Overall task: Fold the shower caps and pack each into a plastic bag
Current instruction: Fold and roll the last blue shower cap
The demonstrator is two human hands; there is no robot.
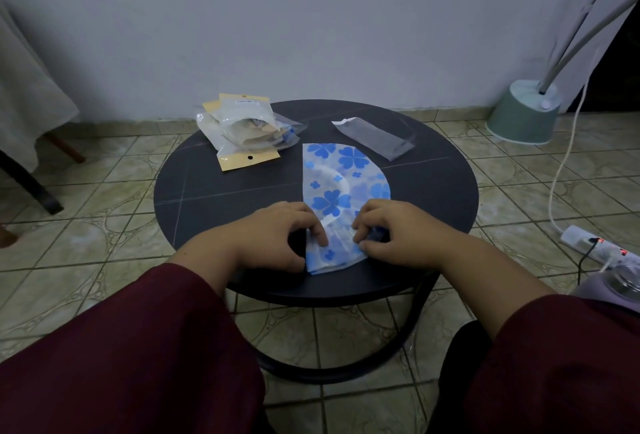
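Shower cap [341,187], white with blue flower print, folded into a half-round shape, straight edge to the left; lies flat at the centre of the frame on a round dark table [214,198]. Near end of the cap is bunched between both hands. Left hand [277,236], fingers curled, pinches the cap's lower left edge against the tabletop. Right hand [398,232], fingers curled, pinches the lower right edge, just beside the left. Both forearms in dark red sleeves [138,357] fill the lower frame. Clear plastic bag [375,137], empty and flat, lies just beyond the cap, upper right of the table. Pile of filled bags with tan header cards [242,128] sits at upper left of the table. Tiled floor [86,225] around; green lamp base [523,115] at upper right; power strip [588,243] at right edge.
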